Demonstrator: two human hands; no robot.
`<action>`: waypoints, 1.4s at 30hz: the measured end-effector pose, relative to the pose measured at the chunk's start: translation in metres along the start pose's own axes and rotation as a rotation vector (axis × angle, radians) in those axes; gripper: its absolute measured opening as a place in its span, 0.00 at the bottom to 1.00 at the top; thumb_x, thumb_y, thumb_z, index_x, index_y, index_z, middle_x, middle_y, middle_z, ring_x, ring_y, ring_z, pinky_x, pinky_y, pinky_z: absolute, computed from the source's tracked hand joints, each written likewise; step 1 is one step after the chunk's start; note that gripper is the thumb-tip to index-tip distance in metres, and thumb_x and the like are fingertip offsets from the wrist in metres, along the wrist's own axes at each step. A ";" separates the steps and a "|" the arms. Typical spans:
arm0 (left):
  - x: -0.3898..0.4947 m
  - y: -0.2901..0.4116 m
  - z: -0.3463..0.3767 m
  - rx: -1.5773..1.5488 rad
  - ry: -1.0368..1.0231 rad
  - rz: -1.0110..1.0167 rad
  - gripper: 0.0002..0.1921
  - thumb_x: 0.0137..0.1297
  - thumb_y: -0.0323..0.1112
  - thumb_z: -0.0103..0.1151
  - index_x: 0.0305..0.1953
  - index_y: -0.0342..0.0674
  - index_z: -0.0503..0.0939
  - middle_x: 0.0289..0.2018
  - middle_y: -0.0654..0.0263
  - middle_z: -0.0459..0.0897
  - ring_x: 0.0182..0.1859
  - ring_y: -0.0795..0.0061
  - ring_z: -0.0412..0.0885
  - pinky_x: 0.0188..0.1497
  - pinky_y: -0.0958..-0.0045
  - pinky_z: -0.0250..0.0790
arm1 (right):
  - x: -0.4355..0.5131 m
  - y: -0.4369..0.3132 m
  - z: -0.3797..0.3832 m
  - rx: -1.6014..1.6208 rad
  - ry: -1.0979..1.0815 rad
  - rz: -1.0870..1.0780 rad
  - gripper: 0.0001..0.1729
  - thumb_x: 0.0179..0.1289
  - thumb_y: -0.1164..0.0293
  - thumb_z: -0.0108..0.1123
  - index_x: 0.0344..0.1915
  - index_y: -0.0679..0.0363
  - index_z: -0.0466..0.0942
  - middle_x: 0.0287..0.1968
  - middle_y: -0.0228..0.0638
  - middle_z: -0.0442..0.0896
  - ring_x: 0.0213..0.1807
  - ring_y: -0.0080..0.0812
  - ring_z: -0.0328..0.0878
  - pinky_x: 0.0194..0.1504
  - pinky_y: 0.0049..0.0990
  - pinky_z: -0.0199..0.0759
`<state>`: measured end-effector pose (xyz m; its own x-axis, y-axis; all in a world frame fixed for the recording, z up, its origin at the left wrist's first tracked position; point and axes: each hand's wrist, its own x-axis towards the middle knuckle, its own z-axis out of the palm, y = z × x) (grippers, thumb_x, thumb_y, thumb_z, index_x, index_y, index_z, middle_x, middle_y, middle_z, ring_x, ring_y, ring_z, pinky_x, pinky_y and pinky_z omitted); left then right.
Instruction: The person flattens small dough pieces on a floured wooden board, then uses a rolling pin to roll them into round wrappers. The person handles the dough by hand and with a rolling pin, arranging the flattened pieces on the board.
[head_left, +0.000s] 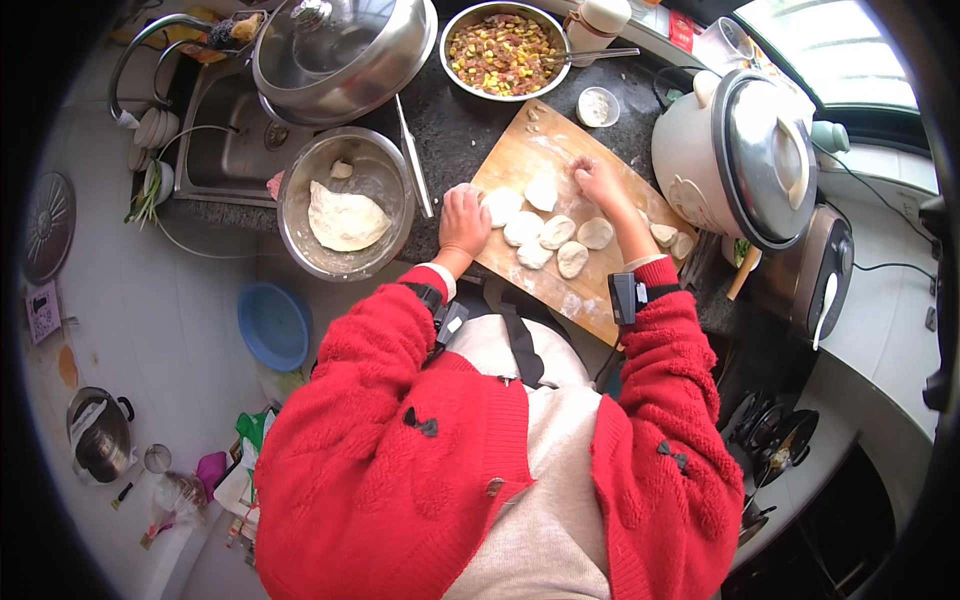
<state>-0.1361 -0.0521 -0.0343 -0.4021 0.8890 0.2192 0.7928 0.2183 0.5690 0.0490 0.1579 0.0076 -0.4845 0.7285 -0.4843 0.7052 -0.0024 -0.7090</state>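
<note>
A floured wooden board (592, 292) lies askew on the dark counter, bearing several flattened dough rounds (557, 232) and smaller dough pieces (664, 235) at its right edge. My left hand (465, 217) rests at the board's left edge, against the leftmost dough round (502, 206); whether it grips anything is hidden. My right hand (596, 180) is curled above the board's upper middle, right of an oval dough piece (541, 194); its fingertips and anything within them cannot be made out. A steel bowl (292, 225) left of my left hand holds a large dough lump (346, 219) and a small one.
Beyond the board stand a bowl of corn-and-meat filling (504, 56) with utensils in it and a small cup of flour (598, 107). A rice cooker (731, 157) stands close on the right. A large lidded steel pan (337, 60) and the sink (232, 142) are at upper left.
</note>
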 end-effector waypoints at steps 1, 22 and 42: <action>0.000 0.001 0.000 -0.007 0.005 -0.008 0.16 0.57 0.33 0.56 0.47 0.36 0.71 0.50 0.51 0.70 0.56 0.50 0.67 0.62 0.55 0.59 | -0.003 -0.003 0.001 -0.066 0.077 -0.053 0.14 0.58 0.70 0.55 0.43 0.61 0.81 0.40 0.48 0.82 0.38 0.42 0.82 0.45 0.35 0.75; -0.004 0.000 0.000 -0.021 0.082 -0.008 0.16 0.57 0.35 0.56 0.46 0.38 0.70 0.50 0.53 0.69 0.55 0.51 0.68 0.60 0.57 0.63 | -0.019 -0.039 0.039 -0.815 0.223 -0.646 0.38 0.63 0.54 0.57 0.71 0.51 0.59 0.75 0.35 0.54 0.77 0.45 0.42 0.73 0.50 0.35; -0.001 -0.005 0.005 0.038 0.027 0.006 0.14 0.57 0.34 0.54 0.45 0.39 0.72 0.48 0.54 0.71 0.54 0.51 0.68 0.59 0.56 0.62 | -0.006 0.018 0.031 -0.104 0.641 -0.240 0.15 0.56 0.77 0.55 0.45 0.67 0.76 0.42 0.50 0.77 0.44 0.45 0.76 0.49 0.38 0.71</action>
<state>-0.1373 -0.0516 -0.0408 -0.4094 0.8791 0.2441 0.8119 0.2290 0.5370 0.0485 0.1319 -0.0183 -0.2544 0.9618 0.1012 0.6784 0.2520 -0.6901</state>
